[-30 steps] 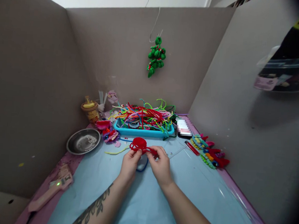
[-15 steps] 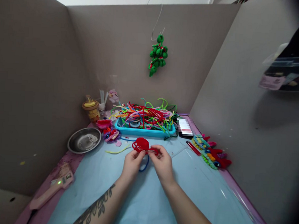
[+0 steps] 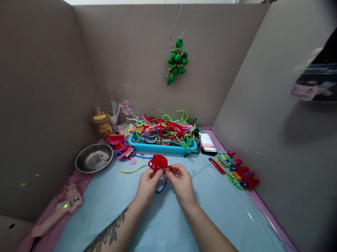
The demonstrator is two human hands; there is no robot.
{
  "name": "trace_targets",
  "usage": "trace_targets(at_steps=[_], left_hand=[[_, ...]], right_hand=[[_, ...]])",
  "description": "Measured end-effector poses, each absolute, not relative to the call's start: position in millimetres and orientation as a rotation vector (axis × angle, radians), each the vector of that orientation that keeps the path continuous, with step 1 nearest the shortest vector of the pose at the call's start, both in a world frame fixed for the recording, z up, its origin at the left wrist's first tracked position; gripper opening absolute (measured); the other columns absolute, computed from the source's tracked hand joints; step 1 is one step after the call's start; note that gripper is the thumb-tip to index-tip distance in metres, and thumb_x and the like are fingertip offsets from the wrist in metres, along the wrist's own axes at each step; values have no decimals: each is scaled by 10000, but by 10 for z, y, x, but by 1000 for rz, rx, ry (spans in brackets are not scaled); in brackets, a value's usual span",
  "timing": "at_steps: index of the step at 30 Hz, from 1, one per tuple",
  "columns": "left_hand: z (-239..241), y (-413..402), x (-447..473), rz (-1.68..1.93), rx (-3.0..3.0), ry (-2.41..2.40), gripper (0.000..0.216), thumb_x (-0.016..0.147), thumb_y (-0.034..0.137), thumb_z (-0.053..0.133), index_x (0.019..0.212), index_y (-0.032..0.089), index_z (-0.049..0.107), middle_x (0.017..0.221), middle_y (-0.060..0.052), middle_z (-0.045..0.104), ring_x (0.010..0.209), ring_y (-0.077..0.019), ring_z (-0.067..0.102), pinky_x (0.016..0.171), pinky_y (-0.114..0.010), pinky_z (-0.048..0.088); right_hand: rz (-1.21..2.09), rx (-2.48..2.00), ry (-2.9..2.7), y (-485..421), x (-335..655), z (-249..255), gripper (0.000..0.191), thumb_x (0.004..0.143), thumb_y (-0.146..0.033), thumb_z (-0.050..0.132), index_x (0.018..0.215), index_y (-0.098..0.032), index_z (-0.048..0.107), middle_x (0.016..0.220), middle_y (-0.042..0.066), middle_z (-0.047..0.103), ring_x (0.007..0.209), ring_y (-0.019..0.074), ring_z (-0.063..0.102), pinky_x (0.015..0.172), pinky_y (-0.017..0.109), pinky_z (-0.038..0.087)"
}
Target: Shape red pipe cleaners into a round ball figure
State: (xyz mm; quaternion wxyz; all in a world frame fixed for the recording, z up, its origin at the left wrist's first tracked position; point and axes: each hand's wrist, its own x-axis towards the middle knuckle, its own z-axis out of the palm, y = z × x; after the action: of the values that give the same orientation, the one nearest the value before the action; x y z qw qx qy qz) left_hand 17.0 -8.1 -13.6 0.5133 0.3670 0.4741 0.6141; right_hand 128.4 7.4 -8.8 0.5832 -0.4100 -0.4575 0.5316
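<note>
A red pipe-cleaner piece [image 3: 158,161], coiled and looped at its edges, is held over the middle of the table. My left hand [image 3: 148,183] pinches its lower edge between thumb and fingers. At its lower right edge, my right hand [image 3: 182,182] is closed on the same piece, thumb close to the other thumb. A curved blue pipe cleaner [image 3: 162,189] shows below the hands; whether it joins the red piece I cannot tell. Left of the hands, a pale yellow pipe cleaner [image 3: 131,170] lies on the table.
Behind stands a blue tray [image 3: 161,148] heaped with pipe cleaners. To the left are a metal bowl [image 3: 90,163] and a pink glue gun [image 3: 57,216]. A phone [image 3: 207,143], red cutter [image 3: 216,166] and colourful pipe-cleaner figures [image 3: 236,174] sit right. A green ornament [image 3: 176,62] hangs behind.
My right hand has shifted slightly left, closer to the left hand. The red loop that stuck out over its fingers now ends nearer the thumbs. The view has moved slightly.
</note>
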Motion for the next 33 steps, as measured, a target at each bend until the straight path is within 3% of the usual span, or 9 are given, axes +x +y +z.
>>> trace_targets(at_steps=[5,10,14,18,24,27,33], left_hand=[[-160,-70,109,1474,993,1309,283,691,397,688,694,113,686,563,-1,599,528,-105,469,543,-222,358],[-135,-77,121,1475,981,1208,316,695,370,691,883,118,711,793,-64,701,723,-172,585,705,-270,427],[-100,-97,170,1463,914,1093,302,689,349,702,895,129,716,862,-84,712,830,-201,618,800,-294,437],[-90,-106,189,1460,884,1101,281,677,348,711,851,128,725,825,-86,710,796,-197,624,767,-281,448],[-142,-79,145,1499,931,1262,237,663,347,715,747,126,722,672,-49,684,670,-176,597,651,-255,434],[-155,-79,149,1501,983,1265,204,661,334,715,698,134,716,653,-41,676,702,-192,605,678,-267,443],[-154,-102,202,1443,977,1111,272,682,332,710,875,141,725,819,-74,712,777,-192,629,772,-295,457]], right_hand=[[953,-1048,-1281,87,1365,-106,154,737,-258,627,870,-180,626,852,56,639,768,181,603,681,293,487],[1020,-997,-1276,86,1355,-125,53,769,-239,569,779,-190,586,728,9,596,684,158,573,631,268,471],[1082,-910,-1245,65,1310,-100,63,774,-260,567,768,-200,549,712,0,590,665,154,581,628,268,489],[1091,-885,-1259,72,1303,-103,63,788,-266,553,793,-203,546,728,14,614,667,164,608,625,284,513],[811,-1025,-1471,72,1359,-66,127,770,-205,571,885,-192,623,892,60,625,782,176,597,619,261,488],[766,-984,-1533,50,1370,-23,103,801,-205,546,847,-198,638,863,53,619,778,173,586,630,267,477],[854,-934,-1413,84,1344,-97,83,798,-212,547,742,-196,607,802,28,576,750,164,579,667,279,482]])
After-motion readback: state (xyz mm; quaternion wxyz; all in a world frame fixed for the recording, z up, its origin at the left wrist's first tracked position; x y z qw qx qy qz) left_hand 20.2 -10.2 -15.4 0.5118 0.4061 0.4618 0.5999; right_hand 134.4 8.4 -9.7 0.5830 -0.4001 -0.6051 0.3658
